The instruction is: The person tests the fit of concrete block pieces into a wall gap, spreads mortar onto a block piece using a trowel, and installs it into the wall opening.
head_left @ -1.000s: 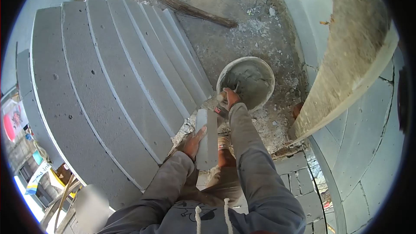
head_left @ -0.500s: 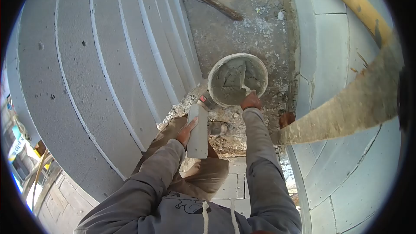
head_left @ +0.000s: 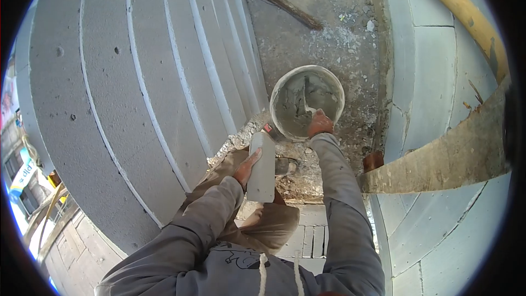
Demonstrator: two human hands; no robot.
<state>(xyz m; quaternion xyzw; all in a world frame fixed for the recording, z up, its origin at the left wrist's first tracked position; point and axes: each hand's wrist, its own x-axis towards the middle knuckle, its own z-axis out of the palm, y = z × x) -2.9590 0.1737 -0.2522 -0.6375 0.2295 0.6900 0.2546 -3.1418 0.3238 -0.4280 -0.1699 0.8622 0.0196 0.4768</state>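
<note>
My left hand (head_left: pixel 248 169) grips a pale grey concrete block (head_left: pixel 263 172) by its left side, its long side pointing away from me. Ahead and to the right, my right hand (head_left: pixel 320 124) is closed around the handle of a trowel (head_left: pixel 311 111) at the near rim of a round bucket (head_left: pixel 273 98). Wet grey mortar (head_left: pixel 290 107) fills much of the bucket. The trowel's blade is coated or sunk in the mortar, so its shape is hard to make out.
On the left rises a wall of large grey blocks (head_left: pixel 159 77) in stepped rows. Another block wall (head_left: pixel 433 71) stands on the right, with a curved yellow pole (head_left: pixel 455 5) and a wide board (head_left: pixel 433 159) before it. A wooden pole (head_left: pixel 279 0) lies on the rubble-strewn floor (head_left: pixel 329 44).
My view has shifted slightly, so most things appear further right. My right hand has moved the trowel within the bucket, and the mortar's surface looks different. The block remains in my left hand.
</note>
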